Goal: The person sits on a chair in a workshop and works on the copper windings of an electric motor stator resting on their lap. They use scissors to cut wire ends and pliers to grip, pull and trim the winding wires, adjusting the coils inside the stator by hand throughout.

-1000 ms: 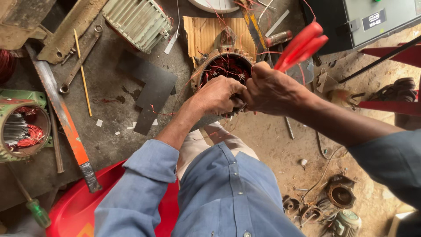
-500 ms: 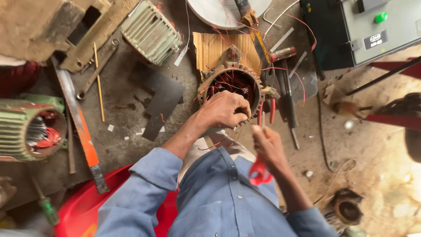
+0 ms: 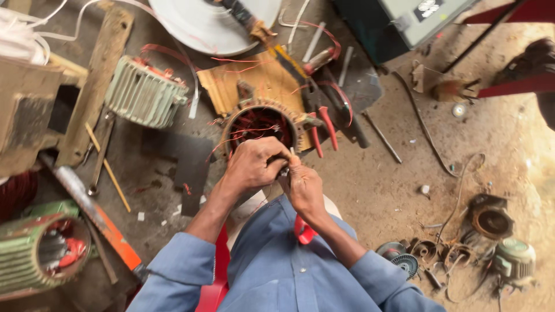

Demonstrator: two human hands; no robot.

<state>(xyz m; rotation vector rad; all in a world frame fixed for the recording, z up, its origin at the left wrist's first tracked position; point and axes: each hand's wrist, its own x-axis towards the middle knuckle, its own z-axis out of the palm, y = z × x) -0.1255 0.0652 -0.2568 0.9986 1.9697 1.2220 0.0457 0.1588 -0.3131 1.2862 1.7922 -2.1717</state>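
At mid-frame, the left hand (image 3: 251, 167) and right hand (image 3: 305, 188), fingers curled, meet at the stator's (image 3: 261, 128) rim, pinching something too small to tell.

Even daylight is falling across the scene, brightest at the right, where the sandy ground (image 3: 509, 150) is washing out toward pale yellow glare at the edge. The round white plastic disc (image 3: 196, 23) at the top is reflecting strongly and losing surface detail. Shadows are lying soft and short beneath the left hand (image 3: 251, 164) and right hand (image 3: 304, 188). The centre is showing reasonably sharp; the ribbed green cylindrical motor housing (image 3: 34, 254) at the lower left is smearing with blur. Wide-angle stretching is bending the frame's corners.
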